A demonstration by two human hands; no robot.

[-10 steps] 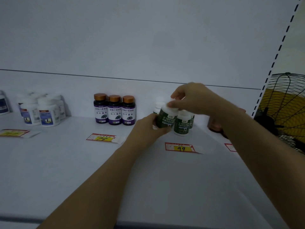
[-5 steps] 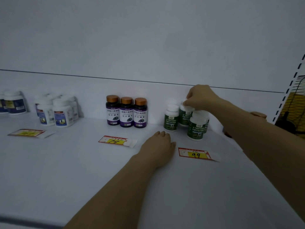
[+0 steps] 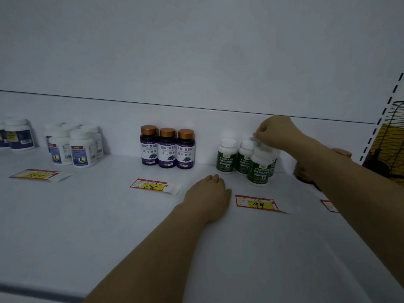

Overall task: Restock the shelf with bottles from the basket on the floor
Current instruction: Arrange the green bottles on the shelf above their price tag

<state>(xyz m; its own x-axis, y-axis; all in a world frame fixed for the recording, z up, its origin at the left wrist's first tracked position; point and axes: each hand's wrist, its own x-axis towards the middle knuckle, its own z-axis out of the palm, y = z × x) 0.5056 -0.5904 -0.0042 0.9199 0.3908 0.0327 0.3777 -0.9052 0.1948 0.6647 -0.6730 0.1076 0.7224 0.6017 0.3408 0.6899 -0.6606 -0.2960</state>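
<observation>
The right hand [image 3: 276,132] pinches a blurred white cap behind the front green-labelled bottle [image 3: 259,169]; the left hand [image 3: 209,196] lies flat, empty. A careless nudge could topple that crowded cluster.

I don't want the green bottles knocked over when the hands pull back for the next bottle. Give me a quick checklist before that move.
1. Right hand free of the green bottles: not ok; its fingertips are at the cap of a rear bottle, blurred.
2. Left hand empty: ok; it lies flat on the shelf, apart from the bottles.
3. Green bottles upright: ok for the three seen clearly; the one under the fingers, cannot tell.
4. Group behind the 99 price tag: ok.
5. Purple bottles undisturbed in a row: ok.
6. Basket stock left: cannot tell; out of view.
</observation>
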